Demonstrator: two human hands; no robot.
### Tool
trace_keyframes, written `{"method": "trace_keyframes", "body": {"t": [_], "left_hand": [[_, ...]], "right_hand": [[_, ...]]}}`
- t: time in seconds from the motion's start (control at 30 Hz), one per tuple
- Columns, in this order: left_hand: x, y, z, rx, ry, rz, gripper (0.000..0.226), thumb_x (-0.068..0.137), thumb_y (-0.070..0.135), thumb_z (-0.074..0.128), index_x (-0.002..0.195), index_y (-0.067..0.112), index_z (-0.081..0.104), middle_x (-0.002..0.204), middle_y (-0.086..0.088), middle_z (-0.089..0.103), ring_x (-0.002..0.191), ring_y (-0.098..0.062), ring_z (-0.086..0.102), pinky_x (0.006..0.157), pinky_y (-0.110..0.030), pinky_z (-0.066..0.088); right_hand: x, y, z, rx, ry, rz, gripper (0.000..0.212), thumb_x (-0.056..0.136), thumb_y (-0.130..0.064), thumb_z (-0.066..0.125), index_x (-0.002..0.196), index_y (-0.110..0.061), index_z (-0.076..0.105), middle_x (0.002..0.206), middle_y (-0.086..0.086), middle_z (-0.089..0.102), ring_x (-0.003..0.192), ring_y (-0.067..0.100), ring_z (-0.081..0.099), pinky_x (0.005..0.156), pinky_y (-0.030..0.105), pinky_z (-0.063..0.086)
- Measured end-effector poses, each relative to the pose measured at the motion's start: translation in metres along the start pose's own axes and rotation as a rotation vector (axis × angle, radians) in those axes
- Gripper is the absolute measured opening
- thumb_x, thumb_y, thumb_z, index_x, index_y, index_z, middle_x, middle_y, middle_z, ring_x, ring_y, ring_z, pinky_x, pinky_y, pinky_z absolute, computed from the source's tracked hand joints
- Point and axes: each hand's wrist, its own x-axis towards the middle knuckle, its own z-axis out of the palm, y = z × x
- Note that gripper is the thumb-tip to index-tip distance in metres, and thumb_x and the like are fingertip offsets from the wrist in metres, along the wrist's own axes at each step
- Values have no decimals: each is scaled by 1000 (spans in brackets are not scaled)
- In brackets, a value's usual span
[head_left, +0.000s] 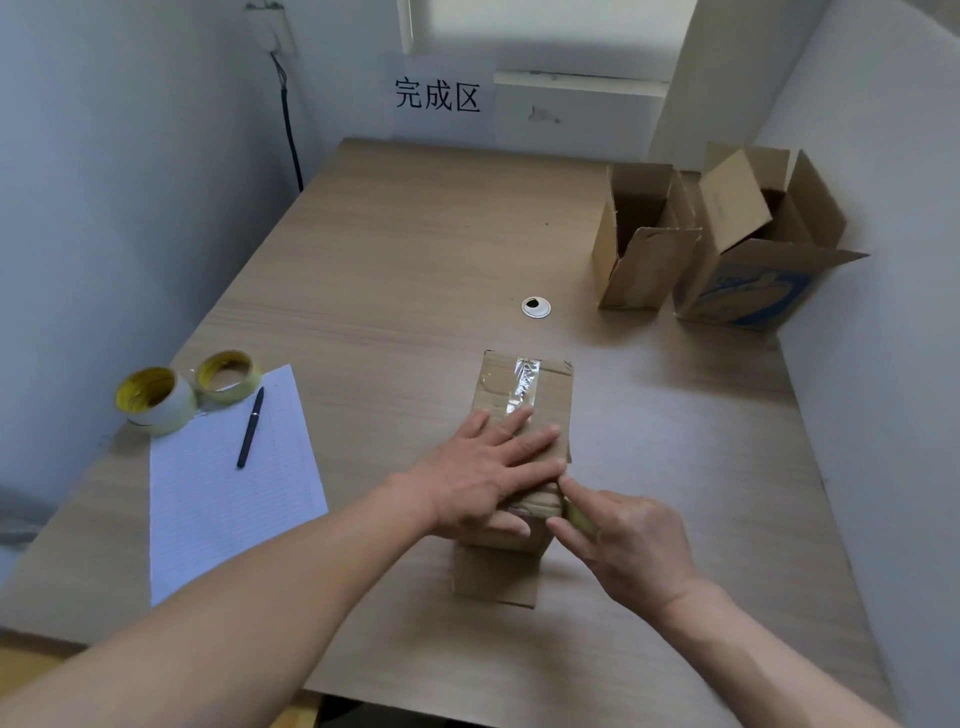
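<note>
At the near centre of the surface, head view: a small cardboard box lies with its flaps closed. A strip of clear tape runs along the top seam.

Hands:
- The left hand lies flat on the box top. Its fingers are straight and spread, and they press the tape and flaps down.
- The right hand is at the near right corner of the box. Its fingers are curled round a yellowish object, which touches the box edge. The object is mostly hidden; it may be a tape roll.

Step in hand, as judged: sealing the box. The strip appears to be carried over the near edge while the left hand keeps the flaps shut.

Next move, as judged: draw the tape down the near face, keep it in line with the seam, then part it and smooth the end flat. Keep the left hand's pressure on, or the flaps may lift.

Surface and room:
- Far left: a larger tape roll and a smaller tape roll, side by side at the top of a lined sheet. A black pen lies on the sheet.
- Centre: a white cable grommet, beyond the box.
- Far right: a plain open carton and a blue-printed open carton, close together, flaps up.
- Pale walls enclose the surface on three sides. A paper sign with printed characters hangs on the far wall. A dark cable runs down the left corner.
</note>
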Motion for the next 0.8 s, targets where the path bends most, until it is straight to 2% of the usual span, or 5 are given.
{"method": "trace_keyframes", "body": {"t": [0.2,0.4,0.5,0.67,0.8], "left_hand": [[10,10,-5,45,-121,-11,84,89,58,47,153,45,-4,165,7,-12,151,-30,-11,115,-58,2],[21,19,-10,-47,16,-21,65,82,74,44,133,35,37,163,8,8,151,-27,-7,108,-55,15],[29,23,-10,-26,45,46,60,84,72,42,120,24,44,159,6,24,152,-25,-3,107,-53,17],[35,30,-15,-138,128,129,46,79,52,61,109,20,49,112,-1,57,138,-26,32,110,-54,24],[53,44,-21,-246,125,-11,56,79,54,53,125,22,48,90,2,63,110,-18,47,109,-39,20]], "right_hand": [[-6,-2,6,101,5,97,39,83,-54,54,101,-24,72,65,-5,68,51,22,61,41,27,42],[-16,8,-12,511,-165,311,49,77,-55,59,116,-28,70,95,-12,74,82,6,64,73,26,51],[-29,26,-19,671,-293,402,38,75,-57,56,104,-36,69,88,-28,67,82,-1,61,74,23,47],[-13,55,-21,158,-467,252,41,85,-66,51,110,-37,67,91,-8,73,81,20,66,68,33,50],[7,67,-17,-19,-217,15,35,80,-58,53,71,-24,59,62,-4,63,55,27,60,49,29,38]]}}
